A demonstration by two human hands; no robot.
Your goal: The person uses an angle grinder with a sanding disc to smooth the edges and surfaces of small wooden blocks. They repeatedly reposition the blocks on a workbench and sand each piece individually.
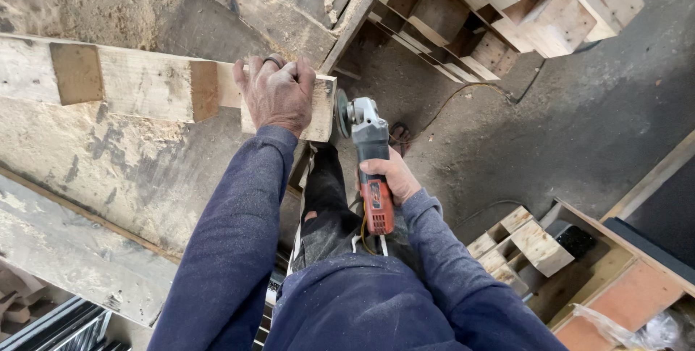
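Closest to the camera, two blue sleeves reach out from the body, the left one running long and nearly straight up the view, the right one bent at the elbow and angled inward. The right hand point(393, 177) is wrapped around the orange and grey body of an angle grinder point(371, 159), fingers curled over the top of the handle, thumb side toward the person; the tool points away from the body with its disc at the far end, just beside the cut end of a wooden plank point(145, 83), though whether disc and wood touch cannot be told. A cord trails from the grinder's near end toward the lap. Farther out, the left hand point(277, 92) lies palm down on the plank's right end, fingers bent over its far edge and pressing it onto the dusty workbench point(130, 177); a ring shows on one finger. The plank runs leftward across the bench. Beyond, on the grey floor point(594, 112), stands a stack of wooden blocks and frames point(507, 11).
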